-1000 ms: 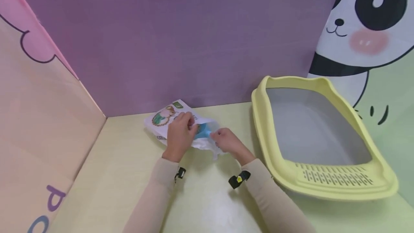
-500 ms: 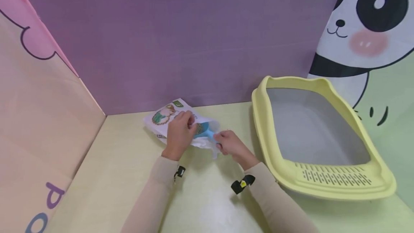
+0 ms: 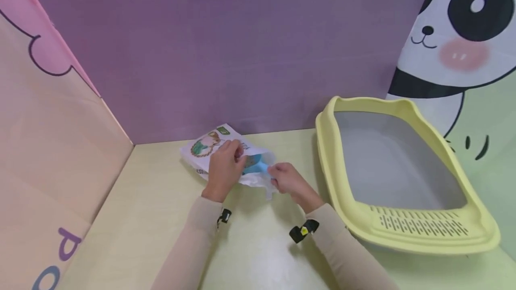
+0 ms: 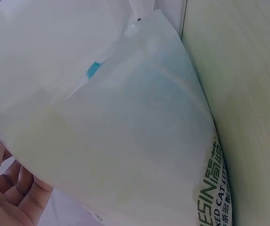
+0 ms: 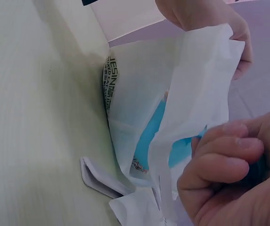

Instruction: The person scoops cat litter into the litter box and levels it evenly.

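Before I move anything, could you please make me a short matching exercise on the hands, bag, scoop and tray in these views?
Column one:
1. scoop
2. litter tray
3. right hand
4. cat litter bag

Column two:
A. gripping a handle
B. white, with printed lettering
C. blue, partly inside the mouth of another thing
D. yellow rim, grey inside

Right pairs: 1-C, 2-D, 3-A, 4-B

The white printed bag (image 3: 206, 147) lay on the bench (image 3: 161, 218), its ragged mouth open; the blue scoop (image 3: 258, 165) (partly hidden) sat within that mouth, its handle pointing outward.
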A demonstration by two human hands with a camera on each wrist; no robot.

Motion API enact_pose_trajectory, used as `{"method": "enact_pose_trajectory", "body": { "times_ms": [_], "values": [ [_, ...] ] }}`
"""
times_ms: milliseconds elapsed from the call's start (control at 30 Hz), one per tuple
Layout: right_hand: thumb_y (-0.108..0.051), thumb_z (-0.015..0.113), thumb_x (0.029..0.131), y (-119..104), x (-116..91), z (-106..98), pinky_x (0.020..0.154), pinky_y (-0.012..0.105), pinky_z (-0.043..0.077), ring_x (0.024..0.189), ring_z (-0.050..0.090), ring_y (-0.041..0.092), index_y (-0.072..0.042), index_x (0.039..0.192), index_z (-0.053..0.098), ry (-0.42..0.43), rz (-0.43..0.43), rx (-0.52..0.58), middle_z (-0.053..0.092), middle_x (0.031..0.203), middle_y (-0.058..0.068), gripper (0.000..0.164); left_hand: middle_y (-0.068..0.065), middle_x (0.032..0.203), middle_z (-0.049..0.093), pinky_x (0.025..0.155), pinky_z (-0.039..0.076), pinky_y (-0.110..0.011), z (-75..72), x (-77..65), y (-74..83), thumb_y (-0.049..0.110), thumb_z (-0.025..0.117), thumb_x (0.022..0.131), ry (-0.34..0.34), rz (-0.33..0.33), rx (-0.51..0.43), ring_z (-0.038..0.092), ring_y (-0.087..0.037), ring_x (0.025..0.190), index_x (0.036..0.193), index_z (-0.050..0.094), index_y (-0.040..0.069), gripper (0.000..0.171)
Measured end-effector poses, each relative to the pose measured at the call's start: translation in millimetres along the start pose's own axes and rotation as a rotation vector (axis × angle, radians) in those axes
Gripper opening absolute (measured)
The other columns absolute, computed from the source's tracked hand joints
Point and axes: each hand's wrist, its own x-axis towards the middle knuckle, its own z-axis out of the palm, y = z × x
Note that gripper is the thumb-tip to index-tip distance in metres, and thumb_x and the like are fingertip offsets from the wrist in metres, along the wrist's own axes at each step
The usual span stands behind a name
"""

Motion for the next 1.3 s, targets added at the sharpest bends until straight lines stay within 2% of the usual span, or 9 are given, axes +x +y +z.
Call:
{"method": "enact_pose_trajectory", "body": {
  "times_ms": [167, 367, 567, 900, 1133, 1300],
  "values": [
    [-0.021, 0.047, 0.107, 0.7, -0.5, -0.2, 0.048, 0.020, 0.027, 0.050, 0.030, 0.007, 0.005, 0.109, 0.060, 0.004, 0.015, 0.027, 0.042, 0.061, -0.003, 0.029, -0.006, 0.076, 0.061, 0.058, 0.046, -0.030, 0.4, -2.2, -0.1, 0.003, 0.077, 0.082, -0.002, 0.001, -0.003, 0.055, -0.018, 0.064, 0.084, 0.060, 0.008, 0.018],
    [-0.021, 0.047, 0.107, -0.1, 1.0, 0.8, 0.048, 0.019, 0.026, 0.049, 0.029, 0.006, 0.005, 0.107, 0.058, -0.015, 0.027, 0.073, 0.040, 0.060, -0.004, 0.029, -0.006, 0.078, 0.062, 0.059, 0.047, -0.031, -0.3, -3.3, -2.1, 0.003, 0.076, 0.083, -0.009, -0.007, 0.003, 0.056, -0.018, 0.065, 0.085, 0.060, 0.008, 0.017],
    [-0.021, 0.046, 0.108, -2.6, -1.6, 1.6, 0.048, 0.019, 0.026, 0.049, 0.029, 0.005, 0.006, 0.112, 0.059, -0.030, 0.039, 0.090, 0.038, 0.058, -0.006, 0.031, -0.007, 0.078, 0.063, 0.059, 0.047, -0.032, -0.6, -3.2, -3.0, 0.003, 0.076, 0.083, -0.016, -0.009, 0.005, 0.056, -0.018, 0.065, 0.086, 0.061, 0.008, 0.016],
    [-0.022, 0.044, 0.108, 0.4, -0.1, 1.2, 0.047, 0.020, 0.025, 0.048, 0.027, 0.006, 0.005, 0.111, 0.059, -0.055, 0.030, 0.094, 0.036, 0.056, -0.007, 0.032, -0.007, 0.078, 0.063, 0.058, 0.046, -0.030, 0.2, -2.1, -2.7, 0.002, 0.075, 0.084, -0.021, -0.006, -0.007, 0.055, -0.018, 0.065, 0.086, 0.061, 0.008, 0.016],
    [-0.021, 0.045, 0.108, 1.6, -0.2, -2.0, 0.047, 0.021, 0.023, 0.047, 0.024, 0.006, 0.005, 0.104, 0.058, -0.058, 0.000, 0.126, 0.033, 0.055, -0.006, 0.030, -0.007, 0.079, 0.064, 0.060, 0.049, -0.032, 0.0, -0.9, -1.8, 0.002, 0.076, 0.083, -0.020, -0.014, -0.002, 0.057, -0.019, 0.066, 0.086, 0.061, 0.008, 0.016],
    [-0.021, 0.044, 0.108, 0.7, -0.2, -2.1, 0.047, 0.021, 0.023, 0.048, 0.025, 0.006, 0.006, 0.106, 0.058, -0.055, 0.006, 0.118, 0.034, 0.056, -0.006, 0.030, -0.007, 0.077, 0.063, 0.060, 0.048, -0.033, -0.5, -0.7, -1.5, 0.002, 0.076, 0.082, -0.005, -0.011, -0.005, 0.057, -0.019, 0.065, 0.085, 0.061, 0.007, 0.016]
  ]
}}
